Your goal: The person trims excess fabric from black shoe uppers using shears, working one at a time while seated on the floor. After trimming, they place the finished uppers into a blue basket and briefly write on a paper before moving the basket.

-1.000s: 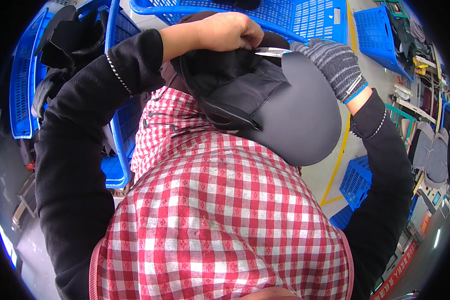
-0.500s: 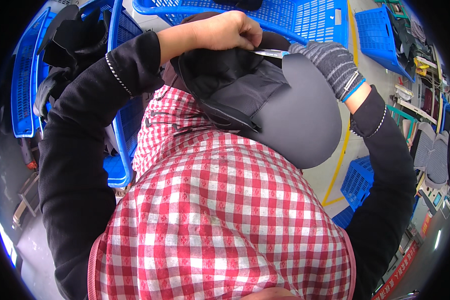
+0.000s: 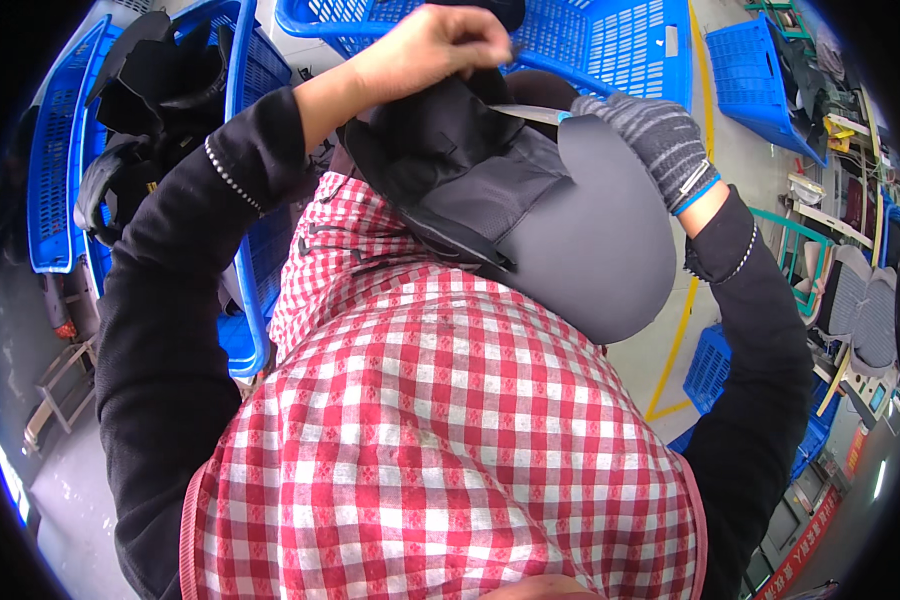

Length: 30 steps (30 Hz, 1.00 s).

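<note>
A black and grey fabric piece [image 3: 510,200] lies across my lap, with a broad rounded smooth grey panel [image 3: 615,235] on its right side and a folded dark lining on its left. Above its far left edge is my left hand [image 3: 435,50], bare, its fingertips pinched together. A small dark blurred bit shows at those fingertips; its kind is unclear. My right hand [image 3: 650,135], in a grey striped knit glove, is closed at the far edge of the grey panel. From it a slim metal blade [image 3: 530,113] with a light blue part points left over the fabric; its handle is hidden.
A large blue plastic basket [image 3: 610,50] stands just beyond my hands. To the left, blue crates [image 3: 55,190] hold dark fabric pieces [image 3: 165,75]. Another filled blue crate [image 3: 755,85] is at the far right, near grey sole-shaped pieces [image 3: 860,310] on a rack.
My left hand has risen off the fabric's edge, away from the blade. The right hand and the piece have shifted slightly left and nearer. The blade remains in the right hand.
</note>
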Available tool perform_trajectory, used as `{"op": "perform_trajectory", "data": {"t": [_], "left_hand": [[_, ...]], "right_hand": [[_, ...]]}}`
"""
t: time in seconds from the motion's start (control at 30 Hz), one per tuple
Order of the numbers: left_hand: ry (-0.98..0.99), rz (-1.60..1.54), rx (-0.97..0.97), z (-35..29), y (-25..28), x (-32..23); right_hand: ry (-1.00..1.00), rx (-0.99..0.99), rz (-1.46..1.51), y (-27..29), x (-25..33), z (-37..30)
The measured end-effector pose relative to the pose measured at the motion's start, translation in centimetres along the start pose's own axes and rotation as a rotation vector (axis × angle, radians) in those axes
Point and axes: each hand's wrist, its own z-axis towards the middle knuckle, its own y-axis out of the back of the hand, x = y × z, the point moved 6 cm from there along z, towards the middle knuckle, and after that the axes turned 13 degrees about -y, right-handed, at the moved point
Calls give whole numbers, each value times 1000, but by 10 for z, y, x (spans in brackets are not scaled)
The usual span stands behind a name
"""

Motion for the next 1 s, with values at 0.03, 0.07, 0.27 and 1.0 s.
{"op": "perform_trajectory", "data": {"t": [0.03, 0.07, 0.27, 1.0], "left_hand": [[2, 30, -188, -6, 14, 2], [-374, 511, -90, -7, 17, -21], [180, 265, -23, -59, 27, -15], [-227, 1110, -427, -103, 16, -64]], "right_hand": [[39, -31, 35, 1, -2, -5], [57, -97, 178, 4, -4, -10], [-586, 44, 950, -41, -53, -41], [-367, -24, 2118, -34, 91, -12]]}}
